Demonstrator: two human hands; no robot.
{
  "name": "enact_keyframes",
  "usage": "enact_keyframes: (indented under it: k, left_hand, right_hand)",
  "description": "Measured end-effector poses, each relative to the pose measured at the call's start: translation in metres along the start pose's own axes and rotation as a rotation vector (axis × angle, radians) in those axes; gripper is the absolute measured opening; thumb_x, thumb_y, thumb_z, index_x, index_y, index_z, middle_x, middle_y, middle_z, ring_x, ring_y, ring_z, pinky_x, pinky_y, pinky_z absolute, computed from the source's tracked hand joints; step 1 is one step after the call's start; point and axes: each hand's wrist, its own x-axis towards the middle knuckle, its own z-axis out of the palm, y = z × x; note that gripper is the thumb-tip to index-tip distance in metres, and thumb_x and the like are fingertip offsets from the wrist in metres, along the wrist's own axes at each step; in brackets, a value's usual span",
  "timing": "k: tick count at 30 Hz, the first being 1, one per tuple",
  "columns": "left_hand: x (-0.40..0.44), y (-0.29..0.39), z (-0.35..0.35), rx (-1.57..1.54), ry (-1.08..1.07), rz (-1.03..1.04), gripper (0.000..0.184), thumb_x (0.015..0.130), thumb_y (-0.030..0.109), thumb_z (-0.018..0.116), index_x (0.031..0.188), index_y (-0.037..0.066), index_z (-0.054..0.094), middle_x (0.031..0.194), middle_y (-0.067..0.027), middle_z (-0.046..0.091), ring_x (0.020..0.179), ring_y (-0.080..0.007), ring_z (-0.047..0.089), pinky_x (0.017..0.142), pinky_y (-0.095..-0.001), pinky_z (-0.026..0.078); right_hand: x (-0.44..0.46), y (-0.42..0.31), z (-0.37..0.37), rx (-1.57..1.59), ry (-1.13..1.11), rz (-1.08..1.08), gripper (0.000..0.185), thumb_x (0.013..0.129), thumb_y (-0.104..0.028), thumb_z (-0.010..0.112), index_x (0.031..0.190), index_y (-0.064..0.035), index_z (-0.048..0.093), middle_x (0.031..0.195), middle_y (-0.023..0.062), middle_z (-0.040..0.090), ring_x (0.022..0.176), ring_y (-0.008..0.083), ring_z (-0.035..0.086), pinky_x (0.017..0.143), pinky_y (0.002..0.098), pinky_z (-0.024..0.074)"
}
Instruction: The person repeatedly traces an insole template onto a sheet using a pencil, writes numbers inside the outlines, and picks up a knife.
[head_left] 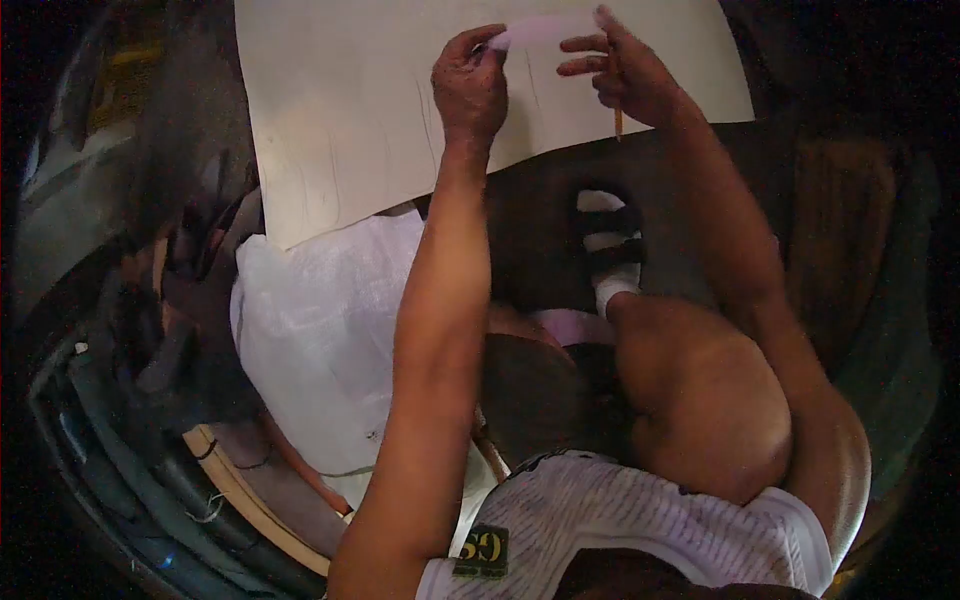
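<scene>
Shirt (650, 522) nearest, left hand (470, 85) pinches pale strip (548, 30), half-open right hand (640, 85) holds pencil (618, 118).

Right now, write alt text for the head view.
Left hand and right hand hold a pale strip over a marked sheet; the right also holds a pencil. Below are a white sack and a sandaled foot.

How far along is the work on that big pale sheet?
Partly along, it seems: several thin lines mark the pale sheet. In hand, a pale strip spans from the left hand to the right hand, which also holds a pencil. The sheet's right side shows no lines I can make out, so marking may remain; how much, I can't tell.
</scene>
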Motion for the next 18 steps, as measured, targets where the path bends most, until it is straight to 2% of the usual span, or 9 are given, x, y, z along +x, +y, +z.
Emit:
enact_keyframes:
  k: [1,3,4,5,7,11,13,14,18]
  left_hand:
    - [0.000,-0.001,0.003,-0.001,0.003,-0.002,0.015,0.078,0.011,0.061,0.089,0.002,0.066,0.086,-0.0081,0.063,0.076,-0.0128,0.059,0.067,-0.0250,0.048]
    - [-0.002,-0.005,0.012,0.182,-0.033,0.294,0.015,0.079,0.012,0.061,0.090,0.003,0.067,0.098,-0.0106,0.063,0.089,-0.0211,0.062,0.081,-0.0303,0.048]
    - [0.000,-0.014,0.011,0.295,-0.124,0.355,0.024,0.078,0.015,0.063,0.100,0.006,0.064,0.108,-0.0147,0.060,0.103,-0.0270,0.058,0.088,-0.0338,0.046]
    - [0.001,-0.025,0.010,0.297,-0.127,0.351,0.024,0.078,0.015,0.063,0.100,0.006,0.064,0.108,-0.0147,0.060,0.103,-0.0270,0.058,0.088,-0.0338,0.046]
    - [-0.001,-0.045,0.008,0.531,-0.044,0.402,0.040,0.077,0.017,0.064,0.115,0.009,0.056,0.120,-0.0169,0.053,0.111,-0.0298,0.051,0.094,-0.0356,0.041]
    - [-0.012,-0.072,-0.004,0.610,-0.141,0.159,0.060,0.074,0.024,0.068,0.128,0.011,0.045,0.132,-0.0195,0.041,0.122,-0.0320,0.041,0.099,-0.0382,0.036]
    - [-0.022,-0.078,-0.003,0.755,-0.288,0.048,0.070,0.070,0.030,0.071,0.131,0.010,0.042,0.139,-0.0239,0.029,0.129,-0.0344,0.030,0.105,-0.0465,0.024]
    - [-0.022,-0.082,-0.001,0.801,-0.344,0.060,0.079,0.066,0.038,0.074,0.133,0.012,0.040,0.141,-0.0246,0.024,0.132,-0.0347,0.024,0.105,-0.0538,0.018]
    - [-0.031,-0.091,0.005,0.978,-0.377,0.088,0.086,0.063,0.045,0.074,0.135,0.016,0.038,0.144,-0.0246,0.018,0.134,-0.0356,0.017,0.105,-0.0565,0.015]
  right_hand:
    - [-0.004,-0.002,0.000,0.211,-0.157,0.165,0.045,0.087,-0.037,0.056,0.117,-0.0032,0.052,0.102,0.0137,0.062,0.090,0.0227,0.061,0.077,0.0332,0.0485]
    - [-0.008,0.009,0.009,0.445,0.012,0.001,0.049,0.087,-0.036,0.056,0.121,-0.0017,0.048,0.101,0.0116,0.063,0.088,0.0196,0.062,0.074,0.0287,0.0501]
    - [-0.013,0.010,0.005,0.288,-0.018,0.012,0.050,0.086,-0.034,0.059,0.123,-0.0022,0.047,0.099,0.0109,0.063,0.086,0.0194,0.062,0.074,0.0293,0.0507]
    - [-0.010,0.015,0.001,0.293,-0.016,0.014,0.050,0.086,-0.034,0.059,0.123,-0.0022,0.047,0.099,0.0109,0.063,0.086,0.0194,0.062,0.074,0.0293,0.0507]
    - [0.002,0.028,-0.006,-0.210,0.177,-0.061,0.047,0.084,-0.032,0.062,0.118,-0.0005,0.052,0.099,0.0116,0.063,0.088,0.0203,0.062,0.077,0.0306,0.0500]
    - [0.017,0.050,-0.016,-0.478,0.315,-0.140,0.046,0.083,-0.031,0.064,0.115,0.0005,0.054,0.100,0.0120,0.063,0.087,0.0219,0.062,0.078,0.0313,0.0498]
    - [0.030,0.066,-0.022,-0.462,0.356,-0.176,0.046,0.082,-0.031,0.064,0.115,0.0004,0.054,0.098,0.0115,0.064,0.086,0.0202,0.062,0.077,0.0315,0.0497]
    - [0.034,0.071,-0.024,-0.462,0.355,-0.176,0.046,0.082,-0.031,0.064,0.115,0.0004,0.054,0.098,0.0115,0.064,0.086,0.0202,0.062,0.077,0.0315,0.0497]
    - [0.045,0.081,-0.026,-0.606,0.466,-0.211,0.045,0.081,-0.033,0.065,0.111,-0.0004,0.057,0.097,0.0129,0.065,0.088,0.0212,0.062,0.079,0.0339,0.0491]
